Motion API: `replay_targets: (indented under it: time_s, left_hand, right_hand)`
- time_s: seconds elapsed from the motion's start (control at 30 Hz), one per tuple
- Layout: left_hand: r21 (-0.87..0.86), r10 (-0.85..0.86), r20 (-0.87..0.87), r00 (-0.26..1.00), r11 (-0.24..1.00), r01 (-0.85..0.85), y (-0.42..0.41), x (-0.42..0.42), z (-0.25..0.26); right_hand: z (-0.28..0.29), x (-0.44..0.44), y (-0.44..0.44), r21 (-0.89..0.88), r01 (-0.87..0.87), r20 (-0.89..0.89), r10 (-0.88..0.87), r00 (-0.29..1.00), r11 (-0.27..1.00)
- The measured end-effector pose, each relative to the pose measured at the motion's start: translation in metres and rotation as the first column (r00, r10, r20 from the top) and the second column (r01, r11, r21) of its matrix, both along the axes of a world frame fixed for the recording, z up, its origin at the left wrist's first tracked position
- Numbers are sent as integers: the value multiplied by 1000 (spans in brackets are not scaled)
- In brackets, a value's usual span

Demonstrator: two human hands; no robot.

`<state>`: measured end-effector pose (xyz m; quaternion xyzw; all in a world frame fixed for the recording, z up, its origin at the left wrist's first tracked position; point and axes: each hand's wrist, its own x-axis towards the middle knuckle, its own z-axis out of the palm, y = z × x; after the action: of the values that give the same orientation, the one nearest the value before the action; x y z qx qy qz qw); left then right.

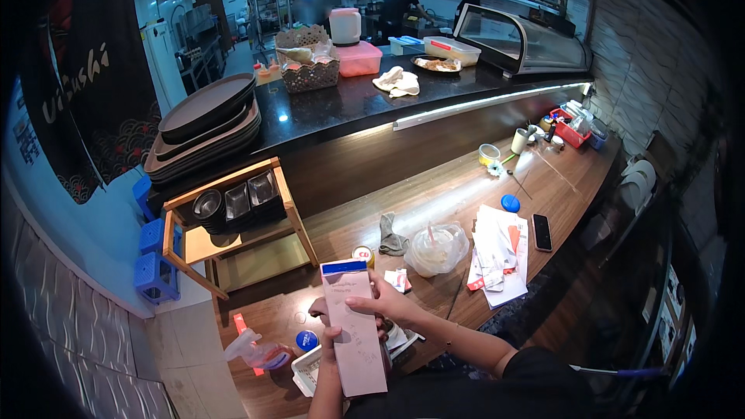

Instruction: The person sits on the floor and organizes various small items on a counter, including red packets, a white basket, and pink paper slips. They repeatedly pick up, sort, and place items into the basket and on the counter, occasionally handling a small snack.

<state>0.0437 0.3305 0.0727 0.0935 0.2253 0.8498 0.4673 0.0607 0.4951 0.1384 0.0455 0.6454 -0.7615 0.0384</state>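
Note:
A long, narrow paper pad (356,355) with a blue binding strip along its top is held upright before me. Faint handwriting marks its pale sheet. My left hand (329,342) grips the pad's left edge, the thumb lying on the front. From the right, my right hand (385,301) holds the upper part, its thumb pressed on the paper. Some fingers are hidden behind the pad. Beneath my hands, partly covered, is a white plastic basket (304,373). A round blue Nivea tin (307,340) and a clear spray bottle (262,351) lie left of it.
Behind the pad stand a drink can (364,254), a grey cloth (393,235) and a bagged drink cup (435,249). Loose papers (497,256) and a phone (542,233) lie rightward. A wooden rack (297,233) holds black dishes; stacked trays (204,122) rest on the raised counter (343,102).

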Motion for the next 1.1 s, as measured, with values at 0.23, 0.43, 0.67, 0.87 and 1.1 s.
replay_targets:
  time_s: [0.23, 0.43, 0.67, 0.87, 1.1]
  left_hand:
    - [-94, -93, 121, 988, 990, 104, -8, -7, -54]
    - [-130, -108, -60, 992, 986, 100, -14, -1, 9]
    - [-444, -280, -600, 749, 896, -22, -11, 3, 41]
    - [-419, -228, -634, 739, 904, -81, -9, 15, 43]
    - [-446, -243, -766, 596, 868, -220, -17, 20, 42]
  right_hand:
    - [8, 6, 3, -162, 1, 167, 27, 986, 987]
    - [12, 10, 7, -136, 107, -42, -114, 993, 985]
    - [36, 18, 22, -474, 243, -172, -360, 917, 846]
    - [44, 19, 29, -559, 284, -155, -435, 887, 779]
    - [40, 19, 30, -454, 314, -151, -419, 895, 834]
